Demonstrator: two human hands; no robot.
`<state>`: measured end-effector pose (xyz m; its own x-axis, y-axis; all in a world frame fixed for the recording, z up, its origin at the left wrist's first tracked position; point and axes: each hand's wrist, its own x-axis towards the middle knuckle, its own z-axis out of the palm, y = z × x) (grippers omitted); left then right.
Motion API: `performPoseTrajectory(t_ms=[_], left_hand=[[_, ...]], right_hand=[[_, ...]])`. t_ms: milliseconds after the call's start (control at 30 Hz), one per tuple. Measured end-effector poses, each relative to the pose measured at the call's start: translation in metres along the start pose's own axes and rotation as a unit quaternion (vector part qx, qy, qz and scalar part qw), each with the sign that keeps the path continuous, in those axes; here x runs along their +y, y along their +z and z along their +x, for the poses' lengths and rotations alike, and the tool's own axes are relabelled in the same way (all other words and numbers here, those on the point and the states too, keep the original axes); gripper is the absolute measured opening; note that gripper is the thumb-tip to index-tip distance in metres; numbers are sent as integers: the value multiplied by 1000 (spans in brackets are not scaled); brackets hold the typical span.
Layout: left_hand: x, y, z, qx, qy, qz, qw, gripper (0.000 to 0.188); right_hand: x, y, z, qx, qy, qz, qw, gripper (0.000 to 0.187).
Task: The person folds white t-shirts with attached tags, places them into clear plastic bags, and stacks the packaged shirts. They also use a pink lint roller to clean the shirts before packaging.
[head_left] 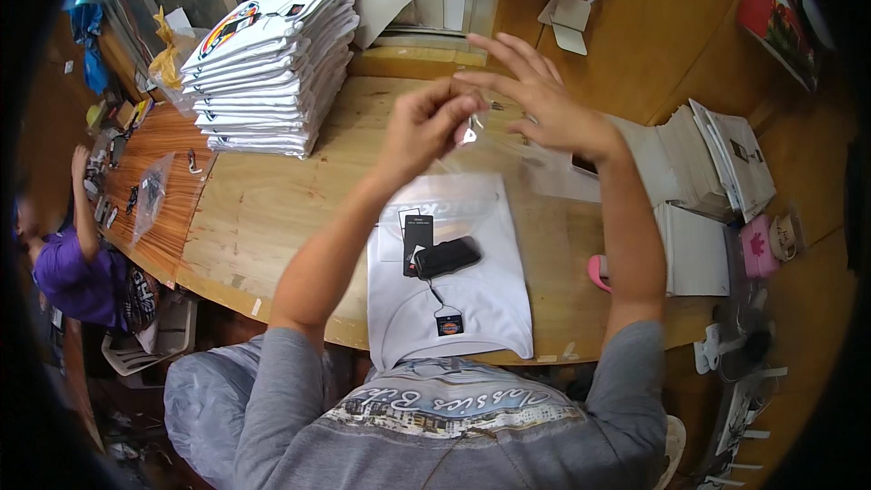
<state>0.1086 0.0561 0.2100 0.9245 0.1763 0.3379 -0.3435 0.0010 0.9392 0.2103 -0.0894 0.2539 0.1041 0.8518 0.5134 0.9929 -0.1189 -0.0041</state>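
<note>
Raised above the table, my left hand (425,127) is closed in a pinch on thin clear plastic (470,134), which catches the light below the fingertips. The plastic is blurred, so its full outline is hard to follow. My right hand (558,113) is beside it with fingers spread apart, close to the left fingertips. In front of me lies a folded white T-shirt (494,308), its collar toward me. On it rest a long black hang tag (417,229), a black flat object like a phone (448,257) and a small square tag (450,325) on a cord.
A tall stack of folded white shirts (272,82) stands at the back left. Piles of white sheets (689,249) and a pink box (758,245) are at the right, near a pink handle (599,272). A person in purple (83,277) sits at far left.
</note>
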Motion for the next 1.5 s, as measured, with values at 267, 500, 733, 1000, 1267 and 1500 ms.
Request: performPoseTrajectory(t_ms=[267, 500, 733, 1000, 1267, 1500], left_hand=[[90, -85, 8, -73, -30, 248, 965, 24], [79, -85, 14, 166, 147, 180, 958, 25], [98, -113, 19, -46, 106, 471, 874, 48], [87, -128, 32, -104, 271, 596, 749, 69], [35, -116, 30, 386, 389, 419, 723, 19], [-170, -137, -10, 285, -73, 212, 932, 9]], right_hand=[[25, -37, 36, -101, 106, 440, 886, 10], [30, -15, 31, -32, 114, 523, 844, 27], [29, -32, 32, -69, 106, 237, 963, 44], [48, -21, 24, -152, 92, -150, 973, 35], [65, 24, 3, 470, 138, -244, 837, 8], [85, 191, -89, 255, 365, 35, 895, 9]])
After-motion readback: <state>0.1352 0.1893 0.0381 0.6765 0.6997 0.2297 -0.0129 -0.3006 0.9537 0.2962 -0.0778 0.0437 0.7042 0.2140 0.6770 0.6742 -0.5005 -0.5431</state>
